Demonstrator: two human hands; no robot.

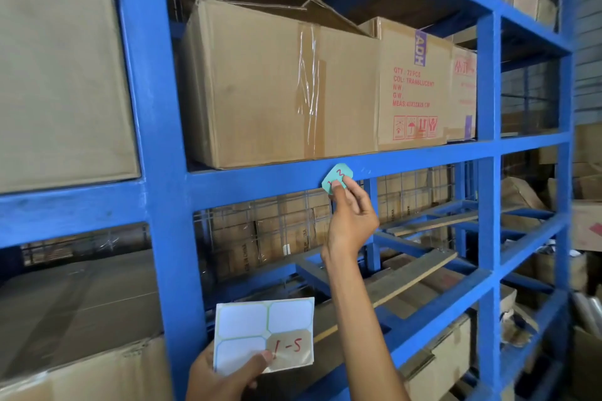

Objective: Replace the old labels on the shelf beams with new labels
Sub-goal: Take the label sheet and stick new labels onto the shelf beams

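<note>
While the small teal label with red writing sits tilted against the front of the blue shelf beam, the right hand pinches its lower edge between thumb and fingertip. Whether it is coming off or going on I cannot tell; the tilt suggests peeling. Of the two hands, the left hand grips a sticker sheet low down, thumb beside a patch marked "1-5". Next likely comes a clean pull or a firm, level press. Cardboard boxes stand on the shelf above, in a blue steel rack in a storeroom.
</note>
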